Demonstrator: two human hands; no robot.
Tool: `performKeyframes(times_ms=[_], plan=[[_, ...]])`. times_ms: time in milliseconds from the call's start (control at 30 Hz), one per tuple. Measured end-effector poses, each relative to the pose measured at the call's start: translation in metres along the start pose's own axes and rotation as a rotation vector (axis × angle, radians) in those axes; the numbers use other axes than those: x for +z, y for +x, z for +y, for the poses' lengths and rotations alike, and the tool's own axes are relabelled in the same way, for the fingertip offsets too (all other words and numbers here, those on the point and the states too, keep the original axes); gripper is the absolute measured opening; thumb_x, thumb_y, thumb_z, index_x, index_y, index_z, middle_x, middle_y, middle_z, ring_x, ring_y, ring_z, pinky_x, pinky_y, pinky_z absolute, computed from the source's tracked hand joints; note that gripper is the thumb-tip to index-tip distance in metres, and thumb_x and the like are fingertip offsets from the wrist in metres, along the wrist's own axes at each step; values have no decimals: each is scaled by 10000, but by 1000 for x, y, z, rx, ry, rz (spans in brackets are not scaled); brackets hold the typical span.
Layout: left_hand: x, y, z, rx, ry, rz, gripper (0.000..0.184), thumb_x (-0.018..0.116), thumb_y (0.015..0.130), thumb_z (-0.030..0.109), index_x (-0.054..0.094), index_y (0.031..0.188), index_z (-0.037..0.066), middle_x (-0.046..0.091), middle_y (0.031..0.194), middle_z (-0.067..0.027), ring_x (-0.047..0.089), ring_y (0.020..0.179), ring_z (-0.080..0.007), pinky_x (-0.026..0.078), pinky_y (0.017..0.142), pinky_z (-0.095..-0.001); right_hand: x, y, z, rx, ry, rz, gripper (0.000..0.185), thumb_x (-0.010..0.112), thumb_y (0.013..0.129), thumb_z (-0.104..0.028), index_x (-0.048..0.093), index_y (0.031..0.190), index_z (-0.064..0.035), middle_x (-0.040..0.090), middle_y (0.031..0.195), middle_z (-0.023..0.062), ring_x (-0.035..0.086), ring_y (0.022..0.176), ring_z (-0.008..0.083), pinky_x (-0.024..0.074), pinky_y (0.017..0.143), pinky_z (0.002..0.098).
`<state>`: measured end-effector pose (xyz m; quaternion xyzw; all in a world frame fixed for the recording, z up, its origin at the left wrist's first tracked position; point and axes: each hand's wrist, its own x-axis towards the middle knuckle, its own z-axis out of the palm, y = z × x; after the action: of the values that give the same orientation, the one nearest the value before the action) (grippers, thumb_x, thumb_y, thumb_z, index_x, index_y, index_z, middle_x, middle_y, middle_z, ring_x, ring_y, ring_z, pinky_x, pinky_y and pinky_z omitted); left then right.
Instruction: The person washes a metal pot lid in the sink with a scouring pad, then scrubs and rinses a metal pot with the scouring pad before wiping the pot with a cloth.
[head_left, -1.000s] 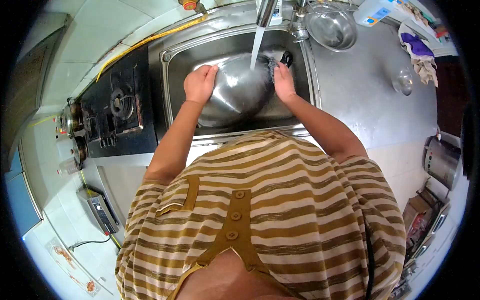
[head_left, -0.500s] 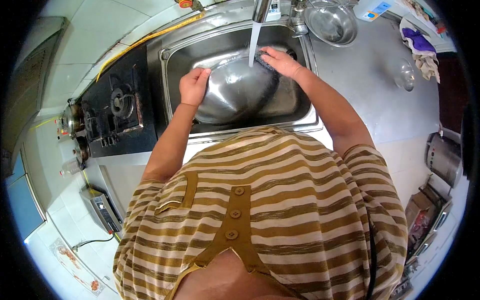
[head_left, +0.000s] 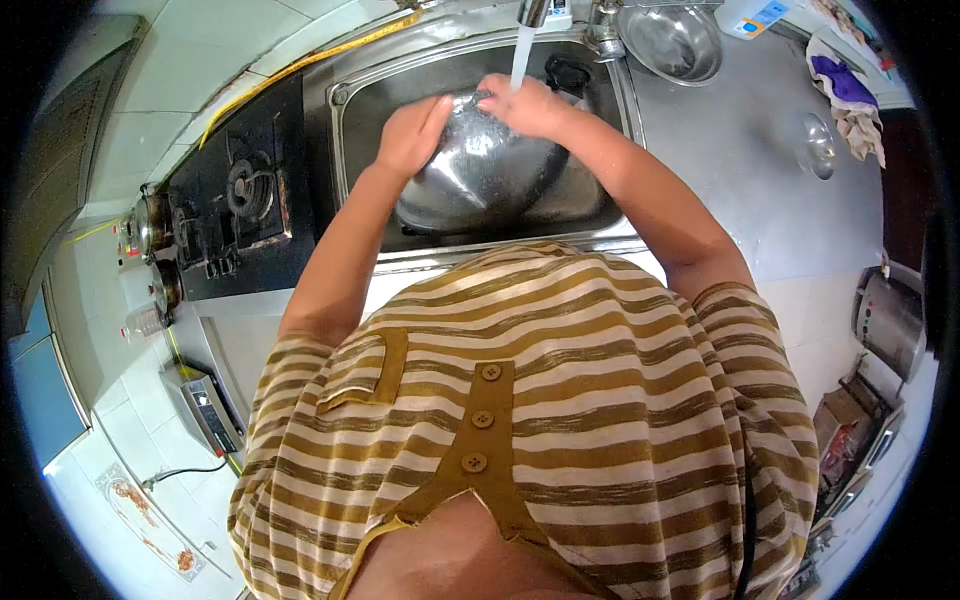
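Note:
A large shiny metal bowl (head_left: 490, 170) lies tilted in the sink (head_left: 345, 150), its surface wet. My left hand (head_left: 412, 135) grips the bowl's rim at its upper left, thumb toward the bowl. At the bowl's upper edge, my right hand (head_left: 530, 106) is closed on a dark grey scouring pad (head_left: 481, 98), pressed against the metal. Most of the pad is hidden under the fingers. Water runs from the faucet (head_left: 533, 12) down onto or right beside my right hand.
On the left is a black gas stove (head_left: 250, 190). A metal basin (head_left: 672, 45) sits on the steel counter (head_left: 700, 150) at the right, with a clear round dish or lid (head_left: 817, 147) and a cloth (head_left: 845, 95) beyond. A black object (head_left: 568, 74) lies at the sink's back right.
My right hand has moved left along the bowl with the scouring pad, closer to my left hand. The left hand has shifted slightly up and right. The black object behind is now uncovered.

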<state>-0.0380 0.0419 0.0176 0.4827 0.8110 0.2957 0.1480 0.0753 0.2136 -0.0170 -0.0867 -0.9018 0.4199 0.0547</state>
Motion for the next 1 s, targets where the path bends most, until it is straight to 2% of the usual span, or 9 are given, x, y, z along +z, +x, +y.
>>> performKeyframes(times_ms=[167,233,300,500,533,667,733,867,1000], plan=[[16,22,7,-136,196,60,395,450,888,421,612,845,63,590,728,-202,556,727,-402,442,656,-406,14,-5,3,-95,-116,278,266,542,835,-204,553,1035,-30,598,966,195,564,930,361,450,803,412],[12,25,3,-225,156,-88,401,488,861,449,620,843,71,599,725,-193,571,717,-384,447,649,-406,14,-21,12,-142,-161,370,241,550,828,-155,554,1038,-36,598,972,184,564,933,357,450,804,408],[13,24,3,-235,166,-75,410,500,843,466,618,834,73,605,747,-185,574,742,-376,448,662,-421,15,-53,19,-251,90,536,249,553,816,-66,550,1063,-39,582,1062,160,537,1036,333,432,877,389],[20,31,-2,-223,174,-80,401,503,844,447,617,812,63,608,758,-178,580,746,-362,445,664,-421,49,-87,4,-138,88,490,385,534,819,-36,482,1200,-40,416,1325,148,342,1269,306,284,1046,374],[22,35,-6,-195,186,-55,415,483,846,462,618,809,71,614,780,-175,578,770,-366,445,678,-442,51,-80,0,-239,49,455,421,533,818,-37,460,1233,-44,385,1349,147,328,1275,311,271,1053,374],[24,36,-11,-113,194,1,419,462,857,456,615,806,70,615,792,-177,577,781,-372,441,680,-449,47,-65,-17,-385,-10,373,445,555,807,-59,459,1242,-53,406,1335,135,355,1258,299,300,1038,381],[15,32,-3,-256,145,-104,413,446,865,446,616,821,72,615,806,-181,573,796,-378,437,687,-456,48,-69,-2,-241,-48,399,443,558,808,-70,464,1241,-67,415,1328,135,371,1246,296,313,1028,379],[19,26,-4,-171,224,-29,413,433,872,442,619,840,75,613,812,-186,571,795,-380,433,690,-461,44,-77,15,-112,110,484,382,542,829,-92,497,1208,-77,458,1289,142,400,1222,302,318,1022,373],[22,33,-5,-165,213,-39,409,429,875,438,624,855,78,608,821,-193,567,804,-382,435,705,-452,40,-59,-17,-312,-158,453,337,545,820,-106,527,1151,-42,523,1207,131,468,1132,313,369,974,365]])
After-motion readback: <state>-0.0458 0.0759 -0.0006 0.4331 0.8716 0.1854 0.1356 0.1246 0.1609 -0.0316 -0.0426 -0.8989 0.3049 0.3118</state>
